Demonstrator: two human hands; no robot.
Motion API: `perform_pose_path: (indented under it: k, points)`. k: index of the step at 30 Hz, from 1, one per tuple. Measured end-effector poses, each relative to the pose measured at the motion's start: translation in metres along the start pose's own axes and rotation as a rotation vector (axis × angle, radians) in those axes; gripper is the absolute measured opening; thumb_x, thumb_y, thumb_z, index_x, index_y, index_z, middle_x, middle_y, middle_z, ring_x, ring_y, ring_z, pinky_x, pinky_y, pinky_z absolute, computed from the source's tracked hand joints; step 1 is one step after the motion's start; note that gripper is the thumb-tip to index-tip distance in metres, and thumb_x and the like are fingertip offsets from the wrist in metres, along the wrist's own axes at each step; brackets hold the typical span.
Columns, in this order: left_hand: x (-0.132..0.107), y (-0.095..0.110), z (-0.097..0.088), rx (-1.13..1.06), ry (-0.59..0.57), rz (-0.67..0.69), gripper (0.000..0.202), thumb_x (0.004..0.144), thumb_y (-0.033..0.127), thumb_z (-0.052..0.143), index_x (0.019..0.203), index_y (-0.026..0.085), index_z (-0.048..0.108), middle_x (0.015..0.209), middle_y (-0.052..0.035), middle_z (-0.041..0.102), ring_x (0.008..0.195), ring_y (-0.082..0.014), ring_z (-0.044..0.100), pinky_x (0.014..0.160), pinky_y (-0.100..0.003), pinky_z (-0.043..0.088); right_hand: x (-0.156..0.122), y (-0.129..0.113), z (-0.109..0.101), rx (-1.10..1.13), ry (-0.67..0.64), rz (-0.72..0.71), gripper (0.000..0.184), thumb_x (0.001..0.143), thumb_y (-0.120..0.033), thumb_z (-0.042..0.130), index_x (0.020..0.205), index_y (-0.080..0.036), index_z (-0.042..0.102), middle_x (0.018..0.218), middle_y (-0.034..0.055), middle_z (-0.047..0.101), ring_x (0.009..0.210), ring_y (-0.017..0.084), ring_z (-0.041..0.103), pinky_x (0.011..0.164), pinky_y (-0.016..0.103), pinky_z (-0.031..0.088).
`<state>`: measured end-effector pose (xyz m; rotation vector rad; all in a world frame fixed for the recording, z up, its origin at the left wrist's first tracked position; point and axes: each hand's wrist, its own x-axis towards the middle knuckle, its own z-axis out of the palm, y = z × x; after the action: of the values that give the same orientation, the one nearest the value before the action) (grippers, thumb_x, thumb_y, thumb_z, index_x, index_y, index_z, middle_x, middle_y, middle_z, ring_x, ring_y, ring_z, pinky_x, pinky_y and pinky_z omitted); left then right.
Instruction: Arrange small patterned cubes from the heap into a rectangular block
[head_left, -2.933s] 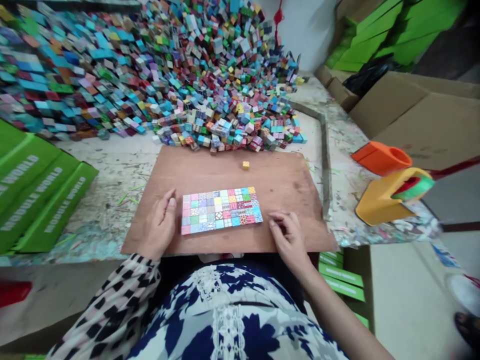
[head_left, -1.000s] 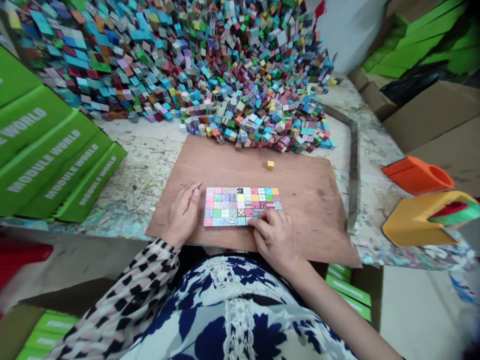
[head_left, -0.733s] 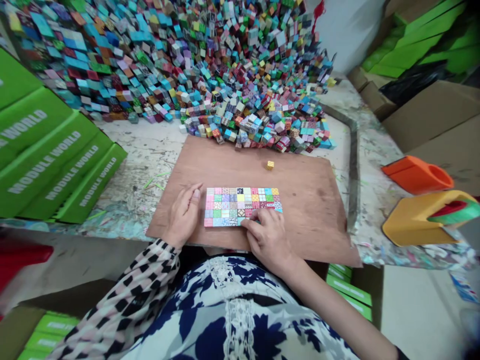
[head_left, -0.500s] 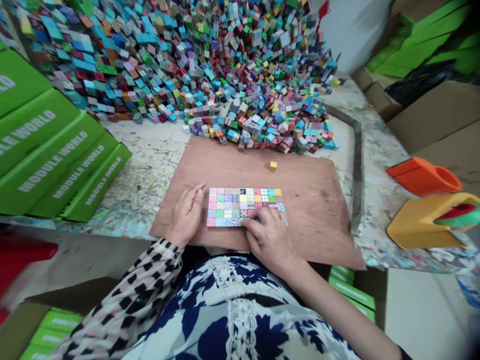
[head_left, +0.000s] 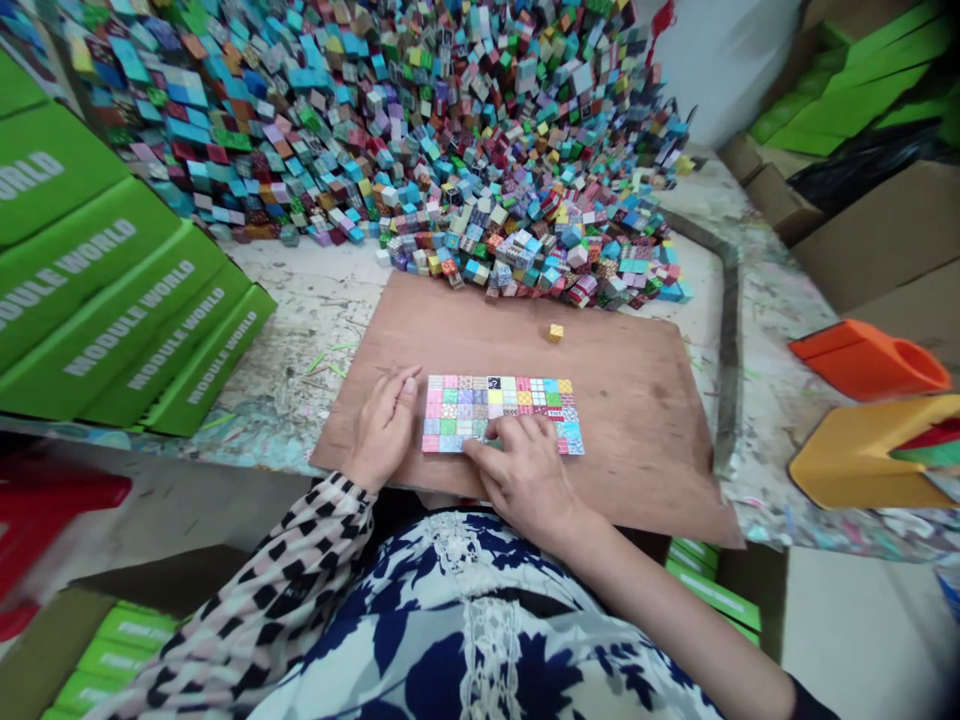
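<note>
A flat rectangular block of small patterned cubes (head_left: 459, 396), set edge to edge in rows, lies on the brown board (head_left: 630, 420). My left hand (head_left: 382, 425) rests on its side at the block's left end, with straight fingers held together and nothing in them. Over the lower middle of the block is my right hand (head_left: 525, 470), its fingers curled and its thumb at the front row. It covers several cubes, and whatever its fingertips hold is hidden. One loose yellow cube (head_left: 556, 333) sits on the board behind the block.
A large heap of mixed cubes (head_left: 450, 150) fills the back of the worktable. Green boxes (head_left: 150, 330) are stacked at the left. On the right are an orange holder (head_left: 862, 355), a yellow holder (head_left: 847, 455) and a raised strip (head_left: 729, 350). Open cartons stand below.
My right hand has shifted left along the block's front row, uncovering cubes at the right end. My left hand stays beside the left end. The whole view has moved slightly.
</note>
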<state>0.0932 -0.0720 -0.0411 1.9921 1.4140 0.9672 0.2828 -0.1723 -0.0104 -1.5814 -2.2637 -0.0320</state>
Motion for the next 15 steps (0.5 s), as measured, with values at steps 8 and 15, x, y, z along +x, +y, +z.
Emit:
perform_pose_path:
  k: [8, 15]
  points:
    - [0.000, -0.001, 0.000, -0.003, -0.010, 0.015, 0.044, 0.100, 0.043, 0.032, 0.122, 0.017, 0.061, 0.126, -0.0098, 0.064, 0.123, -0.0209, 0.055, 0.110, -0.041, 0.039, 0.007, -0.007, -0.001, -0.038, -0.022, -0.041, 0.022, 0.091, -0.020, 0.052, 0.102, -0.026, 0.070, 0.094, 0.0077, 0.059, 0.085, 0.024, 0.043, 0.083, 0.041, 0.030]
    - [0.000, 0.000, 0.001, -0.026, -0.006, 0.005, 0.044, 0.100, 0.043, 0.032, 0.120, 0.019, 0.062, 0.127, -0.0093, 0.064, 0.122, -0.0200, 0.056, 0.110, -0.041, 0.040, 0.009, -0.011, 0.006, -0.032, -0.046, -0.072, 0.024, 0.093, -0.022, 0.049, 0.107, -0.028, 0.068, 0.091, 0.0072, 0.058, 0.083, 0.023, 0.044, 0.084, 0.042, 0.031]
